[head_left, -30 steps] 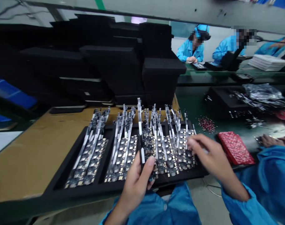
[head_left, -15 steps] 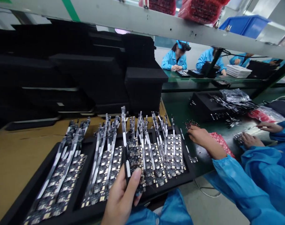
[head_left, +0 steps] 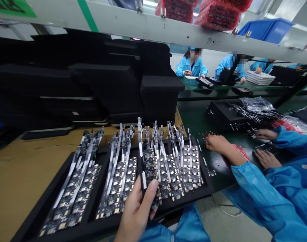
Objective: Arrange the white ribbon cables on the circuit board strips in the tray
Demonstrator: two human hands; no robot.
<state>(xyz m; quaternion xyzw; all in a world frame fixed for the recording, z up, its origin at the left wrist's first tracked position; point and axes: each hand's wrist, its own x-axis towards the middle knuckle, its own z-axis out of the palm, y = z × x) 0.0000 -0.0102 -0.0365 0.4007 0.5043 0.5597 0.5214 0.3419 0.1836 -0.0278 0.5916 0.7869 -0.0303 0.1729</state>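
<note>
My left hand (head_left: pixel 138 211) is closed on a black circuit board (head_left: pixel 149 164) with a white strip, thumb pressed on its face, just above the near rim of a black foam tray (head_left: pixel 93 226). Rows of similar boards (head_left: pixel 118 181) with upright white strips fill the tray. My right hand (head_left: pixel 216 144) rests on the green table to the right of the tray. Its fingers are curled together at a scatter of tiny dark red parts (head_left: pixel 208 134). What they pinch, if anything, is too small to see.
Stacked black foam blocks (head_left: pixel 158 94) stand behind the tray on brown cardboard (head_left: pixel 22 168). A co-worker's two hands (head_left: pixel 267 158) work close on my right, beside a red pad (head_left: pixel 240 151). Other people in blue sit at a far bench. A shelf (head_left: pixel 168 30) with red trays hangs overhead.
My right hand left the boards in the tray and went right, to the scatter of small red parts. My left hand kept hold of its board. My view rose a little.
</note>
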